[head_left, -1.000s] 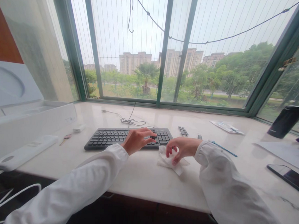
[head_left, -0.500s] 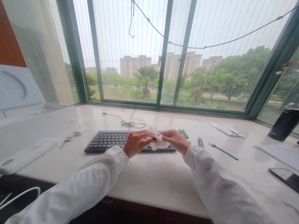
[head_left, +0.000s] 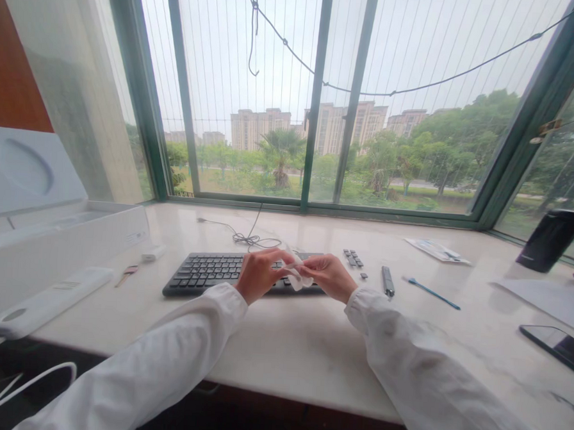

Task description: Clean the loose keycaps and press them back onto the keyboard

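Observation:
A crumpled white tissue (head_left: pixel 303 281) is pinched between my two hands, above the right part of a black keyboard (head_left: pixel 207 272). My left hand (head_left: pixel 259 274) is closed, with thumb and fingertips on the tissue's left side. From the right, my right hand (head_left: pixel 329 276) grips it, fingers pressed together. Anything small wrapped inside is hidden by the tissue and fingers. Several loose black keycaps (head_left: pixel 353 257) lie just beyond my right hand, with a single keycap (head_left: pixel 363 275) close by.
On the right lie a dark, slim handheld tool (head_left: pixel 388 281), a blue stick (head_left: pixel 434 294), a plastic packet (head_left: pixel 436 250), a phone (head_left: pixel 556 344) and a black cylinder (head_left: pixel 550 240). On the left are a small brush (head_left: pixel 126 275), a power strip (head_left: pixel 46 302) and a white box (head_left: pixel 127 229).
My right hand has shifted slightly left and turned at the tissue, uncovering the loose keycaps. The small dark thing at my left fingertips is now out of sight.

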Demonstrator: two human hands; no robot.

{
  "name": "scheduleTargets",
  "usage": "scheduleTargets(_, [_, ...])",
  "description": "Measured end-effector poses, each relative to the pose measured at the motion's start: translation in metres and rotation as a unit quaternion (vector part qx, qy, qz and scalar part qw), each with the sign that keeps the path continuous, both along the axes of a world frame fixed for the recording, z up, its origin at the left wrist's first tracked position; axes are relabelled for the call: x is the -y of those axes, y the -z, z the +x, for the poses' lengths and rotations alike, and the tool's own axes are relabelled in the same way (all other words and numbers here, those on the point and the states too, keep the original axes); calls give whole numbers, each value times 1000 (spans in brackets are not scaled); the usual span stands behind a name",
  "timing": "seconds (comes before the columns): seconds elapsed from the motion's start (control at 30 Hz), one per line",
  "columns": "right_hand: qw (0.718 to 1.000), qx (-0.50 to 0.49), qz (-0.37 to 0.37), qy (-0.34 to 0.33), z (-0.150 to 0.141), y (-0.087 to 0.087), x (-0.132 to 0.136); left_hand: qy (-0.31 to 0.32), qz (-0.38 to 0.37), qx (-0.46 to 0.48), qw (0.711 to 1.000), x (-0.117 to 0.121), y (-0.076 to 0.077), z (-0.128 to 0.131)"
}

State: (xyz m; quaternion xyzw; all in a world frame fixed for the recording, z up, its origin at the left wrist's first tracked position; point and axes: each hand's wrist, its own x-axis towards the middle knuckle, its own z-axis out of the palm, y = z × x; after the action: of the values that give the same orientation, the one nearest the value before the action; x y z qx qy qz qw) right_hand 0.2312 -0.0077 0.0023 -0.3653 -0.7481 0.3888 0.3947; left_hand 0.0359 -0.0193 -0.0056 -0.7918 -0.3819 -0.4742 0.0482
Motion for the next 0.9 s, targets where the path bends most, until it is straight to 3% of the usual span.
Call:
scheduleTargets(0.1, [993, 61, 61, 85, -4, -1, 5, -1, -7, -7, 1000, -3, 3, -1])
scheduleTargets(0.2, [983, 102, 103, 113, -6, -3, 8, 12, -14, -14, 1000, -3, 5, -2])
scheduleTargets(0.43, [986, 116, 91, 75, -7, -2, 9, 24, -21, -18, 999, -4, 5, -3])
scheduleTargets(0.6, [994, 88, 44, 57, -9, 2, 9, 61, -34, -38, 997, -5, 7, -3])
scheduleTargets(0.9, [994, 85, 63, 43, -5, 1, 2, 19, -41, -25, 999, -7, 6, -4])
